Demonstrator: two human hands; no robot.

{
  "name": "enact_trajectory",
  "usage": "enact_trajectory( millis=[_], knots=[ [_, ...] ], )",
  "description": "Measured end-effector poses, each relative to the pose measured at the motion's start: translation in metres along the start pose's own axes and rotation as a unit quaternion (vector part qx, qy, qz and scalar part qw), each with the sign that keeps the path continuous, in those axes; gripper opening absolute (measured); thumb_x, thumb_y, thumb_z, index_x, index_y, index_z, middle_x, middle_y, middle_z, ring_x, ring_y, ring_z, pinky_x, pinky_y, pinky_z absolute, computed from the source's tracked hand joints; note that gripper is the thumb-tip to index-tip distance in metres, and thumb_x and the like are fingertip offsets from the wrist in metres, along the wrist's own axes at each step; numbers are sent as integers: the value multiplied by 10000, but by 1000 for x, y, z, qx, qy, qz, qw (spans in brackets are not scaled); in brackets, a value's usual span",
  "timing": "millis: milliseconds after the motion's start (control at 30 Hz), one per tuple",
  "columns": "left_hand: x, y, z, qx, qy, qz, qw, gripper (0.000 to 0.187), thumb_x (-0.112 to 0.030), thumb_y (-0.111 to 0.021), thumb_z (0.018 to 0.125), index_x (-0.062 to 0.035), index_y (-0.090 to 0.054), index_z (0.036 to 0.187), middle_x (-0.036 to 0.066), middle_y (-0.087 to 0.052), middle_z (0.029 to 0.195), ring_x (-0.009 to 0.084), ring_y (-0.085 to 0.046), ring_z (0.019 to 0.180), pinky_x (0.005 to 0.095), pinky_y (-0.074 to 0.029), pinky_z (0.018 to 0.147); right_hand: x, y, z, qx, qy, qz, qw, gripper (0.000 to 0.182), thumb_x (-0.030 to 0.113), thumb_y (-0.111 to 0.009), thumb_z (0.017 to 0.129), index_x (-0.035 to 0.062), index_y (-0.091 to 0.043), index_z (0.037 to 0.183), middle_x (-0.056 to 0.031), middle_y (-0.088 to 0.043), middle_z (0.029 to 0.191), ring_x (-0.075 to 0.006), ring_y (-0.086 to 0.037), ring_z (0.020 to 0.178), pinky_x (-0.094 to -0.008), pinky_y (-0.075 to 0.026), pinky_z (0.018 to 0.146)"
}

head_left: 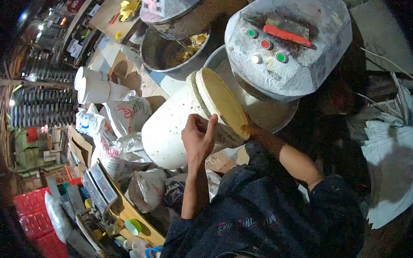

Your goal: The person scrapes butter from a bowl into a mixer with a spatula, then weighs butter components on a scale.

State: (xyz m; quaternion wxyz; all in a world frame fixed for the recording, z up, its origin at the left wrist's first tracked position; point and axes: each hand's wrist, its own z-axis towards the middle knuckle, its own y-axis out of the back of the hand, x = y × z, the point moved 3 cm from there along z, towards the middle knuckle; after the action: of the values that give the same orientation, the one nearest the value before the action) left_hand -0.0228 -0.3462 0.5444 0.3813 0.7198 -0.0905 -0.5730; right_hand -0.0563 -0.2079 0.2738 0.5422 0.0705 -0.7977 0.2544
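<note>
The left hand clasps (199, 135) a tilted white bucket (170, 120) while the right hand (249, 127) meets its rim, grip too hidden to tell, apparently steadying it beside the mixer bowl (285, 117) beyond both hands; further tilting would need firm support.

The left forearm (196, 191) rises almost straight ahead of the torso, leading through a fairly straight wrist (196, 163) to the left hand (198, 139). Its thumb (212, 124) stands extended, apart from the bent fingers (192, 122). The right elbow (315, 181) is bent out to the side, and the bare right forearm (290, 158) slants inward and forward to the right hand (247, 126), whose fingers are mostly hidden.
</note>
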Motion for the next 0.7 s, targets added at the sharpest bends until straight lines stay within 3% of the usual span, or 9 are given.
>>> enact_trajectory(
  millis=[133, 267, 500, 567, 633, 700],
  knots=[
    [-19, -21, 22, 30, -11, 47, 998, 353, -314, -662, 770, 9, -523, 730, 99, -551, 558, 166, -516, 479, 293, -418, 497, -9, 33, -17, -19, -33, -11, 999, 687, 161, -487, 775, 114, -165, 1380, -152, -358, 1323, -239, -415, 1164, -373, -365, 950],
    [-35, -39, 34, 33, -28, 7, 999, 330, -295, -653, 793, 16, -546, 764, 84, -565, 606, 110, -465, 507, 262, -380, 478, -11, 32, -9, -21, -54, -34, 998, 684, 183, -486, 781, 112, -165, 1380, -151, -351, 1328, -237, -398, 1175, -372, -358, 956],
    [-55, -60, 52, 66, -24, 89, 994, 334, -327, -635, 796, 1, -571, 774, 124, -593, 649, 190, -534, 532, 299, -423, 531, -6, -11, 20, -35, -71, -92, 993, 681, 220, -485, 791, 109, -164, 1381, -151, -338, 1336, -233, -369, 1195, -370, -344, 968],
    [-61, -64, 54, 66, -36, 115, 991, 337, -335, -631, 795, -3, -573, 778, 133, -597, 663, 210, -549, 542, 311, -429, 539, -2, 23, -2, -37, -75, -114, 990, 681, 231, -485, 793, 108, -164, 1381, -151, -334, 1338, -232, -360, 1200, -369, -340, 971],
    [-70, -66, 55, 84, -32, 129, 988, 302, -300, -637, 782, -6, -569, 799, 141, -591, 660, 242, -567, 563, 330, -435, 550, -6, -8, 17, -35, -82, -135, 987, 681, 241, -485, 796, 107, -164, 1381, -151, -330, 1341, -231, -352, 1206, -368, -336, 974],
    [-76, -69, 54, 78, -63, 150, 983, 278, -271, -638, 772, -5, -561, 800, 141, -581, 645, 258, -569, 564, 334, -436, 549, -16, 10, -2, -32, -91, -155, 983, 681, 252, -484, 799, 106, -164, 1382, -151, -327, 1343, -230, -344, 1212, -368, -332, 978]
  ],
)
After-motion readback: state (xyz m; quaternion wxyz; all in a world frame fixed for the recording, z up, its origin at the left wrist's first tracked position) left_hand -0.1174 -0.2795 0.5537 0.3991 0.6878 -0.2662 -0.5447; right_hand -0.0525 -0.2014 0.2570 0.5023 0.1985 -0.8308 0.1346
